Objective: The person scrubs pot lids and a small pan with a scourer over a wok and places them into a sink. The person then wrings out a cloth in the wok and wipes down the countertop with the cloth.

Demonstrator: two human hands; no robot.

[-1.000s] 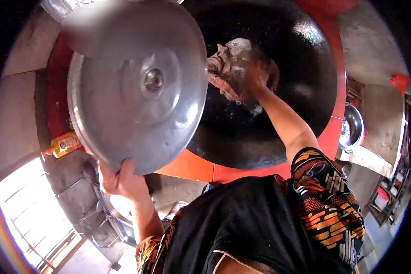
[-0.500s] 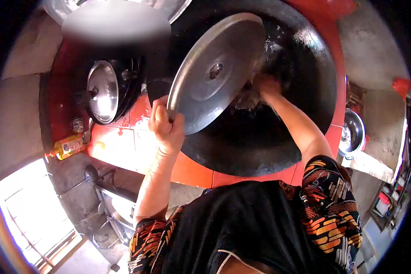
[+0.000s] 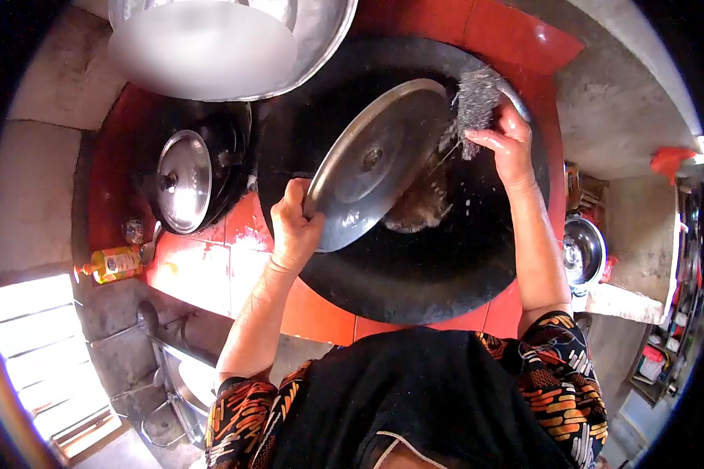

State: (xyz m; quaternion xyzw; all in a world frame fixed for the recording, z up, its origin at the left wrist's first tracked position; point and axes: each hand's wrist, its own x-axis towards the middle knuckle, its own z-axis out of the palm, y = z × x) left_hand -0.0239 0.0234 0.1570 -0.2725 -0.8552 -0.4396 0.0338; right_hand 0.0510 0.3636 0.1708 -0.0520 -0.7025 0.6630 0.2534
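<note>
My left hand [image 3: 296, 228] grips the rim of a large round metal lid [image 3: 383, 156], held tilted over a big black wok [image 3: 446, 297]. A round knob mark shows at the lid's middle. In my right hand [image 3: 511, 148], raised over the wok's far right side, is a grey, wet-looking steel wool scourer [image 3: 477, 105]. Drops and thin streaks of water show between the scourer and the lid. Brownish water [image 3: 418, 207] lies at the bottom of the wok, partly hidden by the lid.
A smaller pan with a shiny lid [image 3: 186, 181] sits left on the red tiled stove top [image 3: 188, 270]. Near it stands a yellow detergent bottle [image 3: 116, 264]. A large metal basin [image 3: 321, 39] is at the far edge; a metal bowl [image 3: 583, 250] stands at right.
My right hand has come up out of the wok with the scourer, toward the far right rim. The lid stays in my left hand, slightly lower in view.
</note>
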